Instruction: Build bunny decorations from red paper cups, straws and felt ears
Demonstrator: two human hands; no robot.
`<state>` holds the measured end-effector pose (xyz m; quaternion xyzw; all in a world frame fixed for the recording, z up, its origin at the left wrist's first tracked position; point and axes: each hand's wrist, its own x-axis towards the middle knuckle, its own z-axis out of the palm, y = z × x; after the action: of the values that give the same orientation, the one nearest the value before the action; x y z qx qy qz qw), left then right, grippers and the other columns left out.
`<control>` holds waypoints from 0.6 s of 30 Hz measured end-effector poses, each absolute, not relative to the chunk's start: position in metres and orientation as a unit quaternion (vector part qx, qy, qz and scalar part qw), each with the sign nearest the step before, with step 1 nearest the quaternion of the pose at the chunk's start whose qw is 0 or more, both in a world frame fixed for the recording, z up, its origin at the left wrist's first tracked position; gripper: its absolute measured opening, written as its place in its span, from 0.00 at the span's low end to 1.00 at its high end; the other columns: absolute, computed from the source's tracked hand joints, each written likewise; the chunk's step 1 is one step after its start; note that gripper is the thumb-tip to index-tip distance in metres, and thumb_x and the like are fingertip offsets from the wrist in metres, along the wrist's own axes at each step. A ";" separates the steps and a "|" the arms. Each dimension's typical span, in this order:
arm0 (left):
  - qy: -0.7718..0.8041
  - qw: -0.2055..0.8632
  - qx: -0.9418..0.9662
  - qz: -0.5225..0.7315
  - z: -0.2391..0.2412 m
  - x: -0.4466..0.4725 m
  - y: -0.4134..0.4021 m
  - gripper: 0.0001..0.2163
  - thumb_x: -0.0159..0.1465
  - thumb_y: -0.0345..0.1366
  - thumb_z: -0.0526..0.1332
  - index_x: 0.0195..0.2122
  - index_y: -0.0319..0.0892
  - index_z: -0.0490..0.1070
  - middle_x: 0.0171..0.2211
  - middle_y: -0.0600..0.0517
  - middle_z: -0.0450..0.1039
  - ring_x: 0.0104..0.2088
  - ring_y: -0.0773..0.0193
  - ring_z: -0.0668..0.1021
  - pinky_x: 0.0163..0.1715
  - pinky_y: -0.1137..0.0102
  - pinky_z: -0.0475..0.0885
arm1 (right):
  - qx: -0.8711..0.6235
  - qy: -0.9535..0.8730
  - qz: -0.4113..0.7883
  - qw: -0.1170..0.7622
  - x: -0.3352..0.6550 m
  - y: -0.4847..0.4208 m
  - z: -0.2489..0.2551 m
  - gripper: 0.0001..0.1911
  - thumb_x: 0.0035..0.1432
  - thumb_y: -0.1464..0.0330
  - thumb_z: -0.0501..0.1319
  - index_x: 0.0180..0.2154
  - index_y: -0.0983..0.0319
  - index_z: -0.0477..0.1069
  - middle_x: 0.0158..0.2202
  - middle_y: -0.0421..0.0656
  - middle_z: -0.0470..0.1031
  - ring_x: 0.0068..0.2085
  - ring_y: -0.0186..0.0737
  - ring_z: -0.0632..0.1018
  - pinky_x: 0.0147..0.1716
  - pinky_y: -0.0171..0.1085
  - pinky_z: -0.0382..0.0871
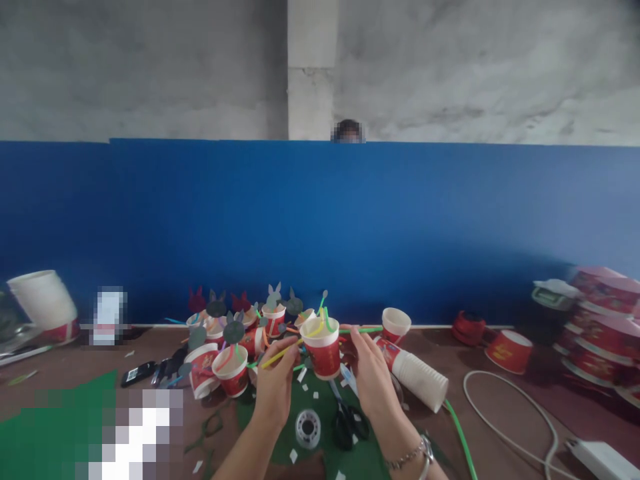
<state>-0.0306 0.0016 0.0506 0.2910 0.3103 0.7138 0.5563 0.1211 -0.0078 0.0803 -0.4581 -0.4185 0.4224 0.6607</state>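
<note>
In front of me is a red and white paper cup (323,355), upright, with yellow and green straws (325,325) inside and rising above the rim. My left hand (277,380) is closed at the cup's left side, its fingers around a yellow straw (280,353) that slants out there. My right hand (367,367) is beside the cup's right side, fingers stretched up; a green straw (367,330) passes behind its fingertips. Whether the right fingers touch the cup is unclear. Below lie black-handled scissors (343,427) and a tape roll (307,429).
Several cups with paper rabbit heads (233,329) crowd the left. A nested cup stack (420,380) lies right, near a white cable (515,377). Cup stacks (600,347) stand far right. A blue partition (320,227) borders the table; a person's head (349,130) shows above it.
</note>
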 end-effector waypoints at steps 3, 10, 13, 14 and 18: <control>0.333 0.545 0.311 0.704 0.051 -0.030 0.001 0.14 0.44 0.37 0.73 0.32 0.38 0.77 0.27 0.52 0.77 0.27 0.69 0.75 0.30 0.76 0.70 | -0.456 -0.408 0.459 0.644 0.116 -0.013 0.089 0.23 0.52 0.53 0.58 0.45 0.59 0.72 0.39 0.44 0.78 0.42 0.47 0.77 0.39 0.39 0.71; 0.319 0.546 0.372 0.679 0.051 -0.028 -0.002 0.12 0.52 0.41 0.68 0.32 0.37 0.75 0.27 0.51 0.77 0.28 0.66 0.77 0.30 0.73 0.70 | -0.479 -0.493 0.463 0.559 0.104 -0.021 0.094 0.35 0.36 0.66 0.71 0.48 0.63 0.64 0.38 0.44 0.76 0.39 0.47 0.77 0.36 0.40 0.72; 0.282 0.562 0.356 0.691 0.053 -0.026 -0.003 0.12 0.53 0.43 0.67 0.30 0.38 0.73 0.25 0.52 0.76 0.28 0.65 0.77 0.30 0.72 0.71 | -0.470 -0.500 0.478 0.548 0.105 -0.019 0.090 0.27 0.42 0.65 0.69 0.45 0.64 0.65 0.34 0.44 0.76 0.36 0.45 0.77 0.35 0.40 0.72; 0.273 0.567 0.347 0.695 0.054 -0.025 -0.003 0.13 0.53 0.43 0.67 0.30 0.38 0.72 0.24 0.53 0.75 0.27 0.65 0.77 0.30 0.72 0.71 | -0.460 -0.502 0.480 0.553 0.106 -0.019 0.089 0.26 0.43 0.65 0.68 0.45 0.64 0.65 0.34 0.43 0.76 0.36 0.44 0.77 0.36 0.40 0.72; 0.258 0.575 0.325 0.705 0.056 -0.021 -0.006 0.13 0.53 0.44 0.66 0.29 0.39 0.70 0.22 0.54 0.74 0.27 0.65 0.77 0.30 0.71 0.71 | -0.450 -0.501 0.475 0.566 0.106 -0.021 0.092 0.26 0.43 0.64 0.69 0.44 0.63 0.64 0.35 0.43 0.76 0.36 0.43 0.77 0.35 0.39 0.72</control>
<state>-0.0211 -0.0062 0.0565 0.3252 0.2575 0.7051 0.5751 0.1056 -0.0210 0.0918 -0.4500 -0.5013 0.4754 0.5659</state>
